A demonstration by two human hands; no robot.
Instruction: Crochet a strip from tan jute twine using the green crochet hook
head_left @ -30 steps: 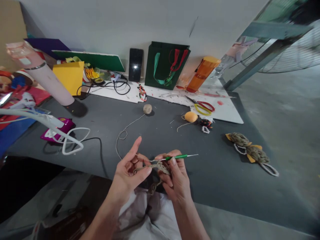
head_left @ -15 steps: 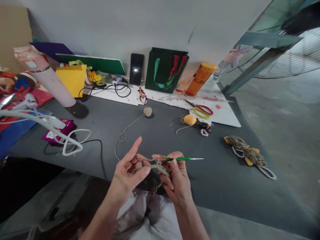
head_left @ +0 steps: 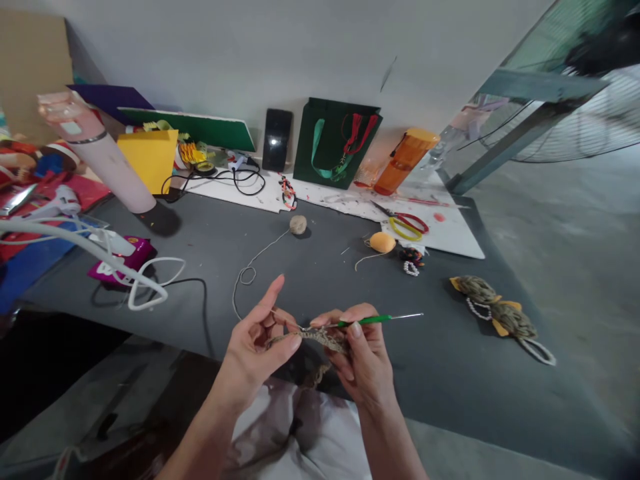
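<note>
on the near side of the yarn ball (head_left: pixel 298 225), the left hand's (head_left: pixel 253 352) fingers pinch the crocheted strip (head_left: pixel 332 339); the right hand (head_left: pixel 369 355), fingers clamped on the green hook (head_left: pixel 375 320), has slid rightward, perhaps mid-stitch.

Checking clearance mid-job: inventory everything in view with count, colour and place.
Flat table: 1, dark grey, centre
Slim crochet hook: 1, green, right hand
Crocheted yarn piece: 1, beige, front centre
Round yarn ball: 1, beige, centre
Metal scissors: 1, red and yellow, right rear
Egg-shaped ball: 1, orange, near scissors
Paper bag: 1, dark green, rear
Phone: 1, black, rear
Plastic bottle: 1, orange, rear
Cylindrical bottle: 1, pink, left
Braided bundle: 1, olive, right
Assorted clutter: uncounted, mixed, far left
Left hand: 1, bare, front
Right hand: 1, bare, front
</note>
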